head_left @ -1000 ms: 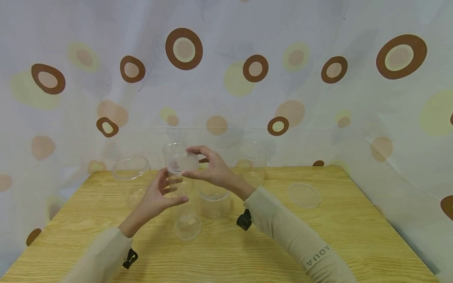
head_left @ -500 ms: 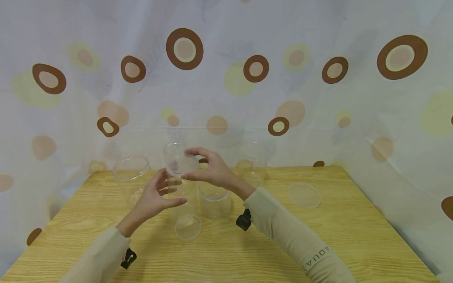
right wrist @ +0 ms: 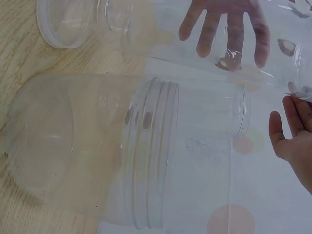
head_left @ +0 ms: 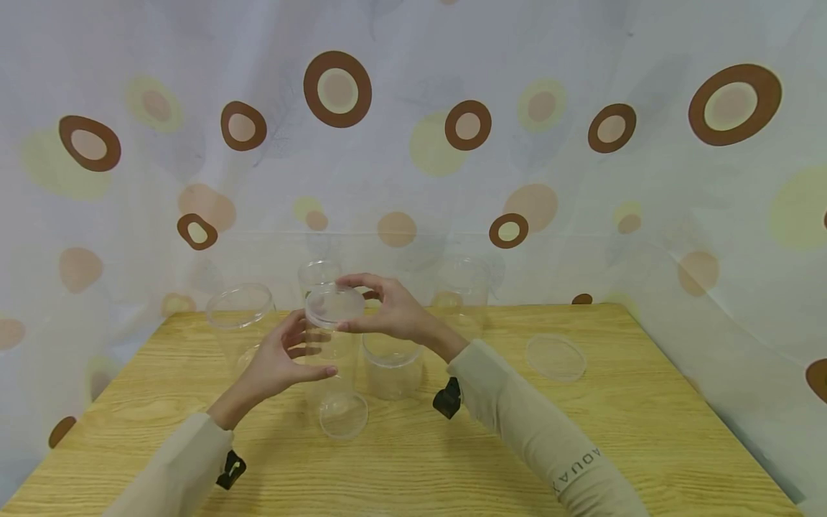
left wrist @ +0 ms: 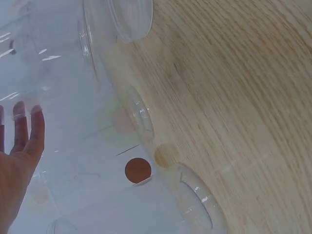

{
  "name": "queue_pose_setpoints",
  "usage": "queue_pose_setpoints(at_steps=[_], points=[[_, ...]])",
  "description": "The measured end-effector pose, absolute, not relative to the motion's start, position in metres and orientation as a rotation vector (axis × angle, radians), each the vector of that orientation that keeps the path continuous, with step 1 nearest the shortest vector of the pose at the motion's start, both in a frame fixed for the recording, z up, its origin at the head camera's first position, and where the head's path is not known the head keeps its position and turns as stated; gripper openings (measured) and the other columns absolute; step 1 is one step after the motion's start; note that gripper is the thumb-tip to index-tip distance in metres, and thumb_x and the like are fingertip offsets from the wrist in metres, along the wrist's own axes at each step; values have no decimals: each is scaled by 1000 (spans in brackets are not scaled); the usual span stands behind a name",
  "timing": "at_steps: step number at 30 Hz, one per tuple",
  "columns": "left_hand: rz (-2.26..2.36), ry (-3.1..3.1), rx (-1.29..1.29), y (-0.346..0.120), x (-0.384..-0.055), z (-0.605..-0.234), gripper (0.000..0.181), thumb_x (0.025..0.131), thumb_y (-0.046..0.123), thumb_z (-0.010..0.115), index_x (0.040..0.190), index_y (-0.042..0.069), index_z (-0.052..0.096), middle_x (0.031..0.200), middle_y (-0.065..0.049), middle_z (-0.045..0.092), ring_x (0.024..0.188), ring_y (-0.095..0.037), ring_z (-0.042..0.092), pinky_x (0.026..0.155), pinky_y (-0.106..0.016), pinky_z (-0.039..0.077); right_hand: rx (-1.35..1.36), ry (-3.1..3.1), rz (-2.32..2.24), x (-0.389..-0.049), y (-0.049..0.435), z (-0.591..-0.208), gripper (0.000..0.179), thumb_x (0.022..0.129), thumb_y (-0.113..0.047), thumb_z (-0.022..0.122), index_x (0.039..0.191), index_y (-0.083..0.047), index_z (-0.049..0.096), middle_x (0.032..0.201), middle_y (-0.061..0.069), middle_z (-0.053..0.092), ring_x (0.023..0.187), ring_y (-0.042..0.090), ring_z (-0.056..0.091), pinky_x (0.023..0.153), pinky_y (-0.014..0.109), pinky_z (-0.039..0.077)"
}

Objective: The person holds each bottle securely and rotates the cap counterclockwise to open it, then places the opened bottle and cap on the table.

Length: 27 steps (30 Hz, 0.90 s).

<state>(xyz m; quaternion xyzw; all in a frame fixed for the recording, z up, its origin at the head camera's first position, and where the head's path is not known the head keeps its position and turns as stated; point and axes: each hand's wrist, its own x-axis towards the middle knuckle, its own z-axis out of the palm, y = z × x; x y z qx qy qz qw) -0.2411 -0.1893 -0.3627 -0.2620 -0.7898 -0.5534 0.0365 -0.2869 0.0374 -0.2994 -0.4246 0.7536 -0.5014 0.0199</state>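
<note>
A tall clear plastic jar (head_left: 332, 352) stands between the two hands, its round clear lid (head_left: 334, 306) at the top. My left hand (head_left: 271, 361) holds the jar's body, with several fingers behind and the thumb in front. In the right wrist view the left fingers (right wrist: 235, 39) show spread through the clear wall. My right hand (head_left: 399, 314) grips the lid's rim between thumb and fingers. Whether the lid is fully seated, and whether the jar's base touches the table, I cannot tell.
A small round lid (head_left: 344, 416) lies before the jar, a larger flat lid (head_left: 555, 357) at the right. A short wide jar (head_left: 393, 373) stands close to the right wrist. Other clear jars stand at the left (head_left: 240, 309), behind (head_left: 319, 271) and back right (head_left: 461, 287).
The right hand has moved slightly down and right with the lid. The left hand has shifted a little left and down with the jar. The other jars and lids stay put.
</note>
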Motion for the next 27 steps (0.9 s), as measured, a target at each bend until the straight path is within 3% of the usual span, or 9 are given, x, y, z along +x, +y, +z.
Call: queue_pose_setpoints(at_steps=[5, 9, 12, 16, 23, 27], points=[[-1749, -2402, -918, -188, -241, -361, 87, 72, 5, 77, 142, 19, 28, 129, -16, 50, 107, -22, 59, 86, -43, 50, -1352, 2221, -1541, -289, 40, -298, 58, 80, -11, 70, 132, -11, 46, 134, 4, 49, 120, 17, 47, 100, 38, 39], [-1778, -2388, -951, -187, -240, -360, 86, 73, 4, 75, 143, 18, 27, 131, -11, 49, 109, -18, 58, 86, -38, 51, -1385, 2171, -1525, -290, 42, -296, 57, 83, -11, 66, 135, -14, 43, 136, 2, 45, 124, 15, 42, 100, 40, 39], [-1786, -2389, -929, -187, -239, -360, 85, 73, 4, 75, 142, 18, 27, 132, -6, 48, 109, -13, 57, 87, -35, 50, -1406, 2178, -1507, -290, 43, -296, 62, 84, -26, 66, 138, -16, 38, 140, 2, 41, 127, 14, 38, 100, 40, 38], [-1785, -2384, -888, -188, -239, -360, 83, 74, 4, 75, 142, 18, 28, 132, -4, 47, 112, -18, 56, 88, -36, 50, -1367, 2200, -1536, -288, 43, -298, 76, 79, -45, 67, 140, -14, 34, 142, 6, 37, 126, 16, 37, 100, 41, 38], [-1770, -2368, -797, -190, -240, -362, 81, 73, 4, 75, 139, 17, 31, 130, -2, 48, 113, -20, 55, 90, -43, 47, -1128, 2338, -1675, -278, 34, -304, 62, 80, -16, 70, 134, -12, 40, 129, 7, 48, 118, 20, 43, 98, 45, 38], [-1769, -2371, -764, -189, -240, -363, 81, 72, 5, 76, 139, 16, 32, 129, -3, 48, 114, -29, 53, 91, -44, 47, -1068, 2391, -1707, -259, 32, -292, 59, 80, -11, 70, 131, -5, 42, 127, 12, 50, 116, 24, 44, 97, 48, 38]])
